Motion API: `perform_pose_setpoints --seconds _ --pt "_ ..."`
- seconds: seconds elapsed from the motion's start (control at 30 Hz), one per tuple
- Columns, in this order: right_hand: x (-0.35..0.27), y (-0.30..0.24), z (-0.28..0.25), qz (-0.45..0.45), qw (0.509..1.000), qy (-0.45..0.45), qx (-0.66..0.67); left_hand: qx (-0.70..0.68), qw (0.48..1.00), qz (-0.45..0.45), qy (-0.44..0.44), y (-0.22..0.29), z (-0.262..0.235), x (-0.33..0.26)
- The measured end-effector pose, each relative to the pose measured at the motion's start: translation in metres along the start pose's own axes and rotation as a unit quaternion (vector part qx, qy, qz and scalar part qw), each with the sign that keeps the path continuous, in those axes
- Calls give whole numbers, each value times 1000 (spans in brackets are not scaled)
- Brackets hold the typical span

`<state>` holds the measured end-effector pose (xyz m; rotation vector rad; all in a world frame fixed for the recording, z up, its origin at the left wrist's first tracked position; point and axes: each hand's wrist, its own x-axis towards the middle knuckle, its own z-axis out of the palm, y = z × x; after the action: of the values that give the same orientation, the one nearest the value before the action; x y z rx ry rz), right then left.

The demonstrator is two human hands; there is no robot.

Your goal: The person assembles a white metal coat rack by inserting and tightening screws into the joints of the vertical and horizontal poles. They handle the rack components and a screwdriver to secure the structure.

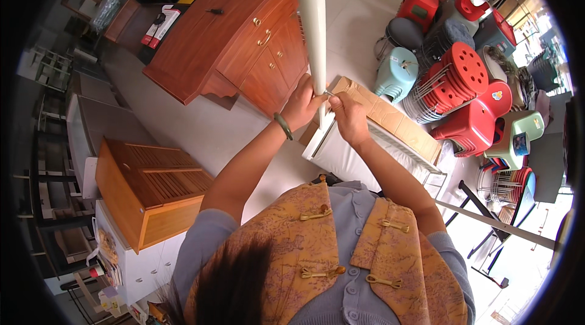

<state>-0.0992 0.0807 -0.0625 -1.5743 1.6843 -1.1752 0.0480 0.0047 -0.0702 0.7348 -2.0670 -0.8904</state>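
Observation:
A pale cream post [312, 20] rises in front of me from the top of the view down between my hands. My left hand [300, 105], with a green bangle at the wrist, is closed round its lower part. Just to the right, my right hand [350, 116] is closed in a pinch on a small metal piece [329, 92] at the post's side; its exact kind is too small to tell. Below my hands lies a white-railed frame [312, 147] with a pale sheet-like surface [344, 157], and flattened cardboard [396, 119] runs along its far side.
A reddish-brown wooden cabinet [237, 26] stands ahead on the left, with a screwdriver-like tool [214, 11] on top. Stacked plastic stools [454, 75] crowd the right. A slatted wooden cabinet [164, 172] sits at the near left. A long bar [499, 225] crosses the right side.

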Motion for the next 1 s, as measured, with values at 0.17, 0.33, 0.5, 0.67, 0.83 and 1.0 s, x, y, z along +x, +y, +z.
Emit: perform_pose_setpoints --seconds 0.17,0.33,0.5,0.67,0.83,1.0 --pt "1 -41 -11 292 877 -85 372 -28 999 -17 13 6 -1 1" --pt "12 -40 -13 426 652 -87 621 -2 1000 -18 15 -1 2 -2" --pt "17 -41 -14 454 597 -81 656 -38 999 -29 20 -3 3 -1" --pt "17 -59 -12 447 703 -45 551 -36 998 -44 6 -12 2 -1" --pt "-11 -51 -26 339 827 -8 448 -5 987 -109 119 -3 13 -31" --pt "-85 23 -52 378 835 -31 399 -227 852 -467 73 -61 61 -135"
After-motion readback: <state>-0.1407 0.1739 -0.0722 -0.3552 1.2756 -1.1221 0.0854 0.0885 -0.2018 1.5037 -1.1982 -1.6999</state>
